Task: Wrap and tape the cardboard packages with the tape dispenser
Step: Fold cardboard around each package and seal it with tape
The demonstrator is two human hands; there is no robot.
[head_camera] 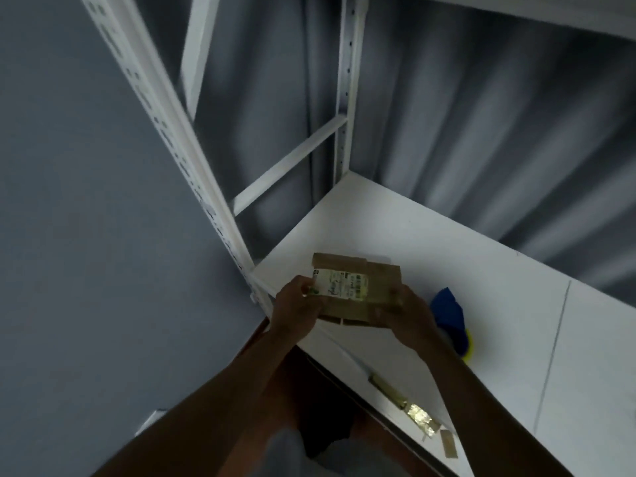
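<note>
**Package between both hands, dispenser off to the right**

Cardboard package (354, 290) sits at the near corner of the white shelf (481, 270), its long axis running left to right. The left hand (297, 304) grips its left end at the label; the right hand (407, 313) grips the right end. The blue and yellow thing (451, 321) just beyond the right hand is probably the tape dispenser, though blur hides its shape. The right hand is the nearer one to reach it.
</note>
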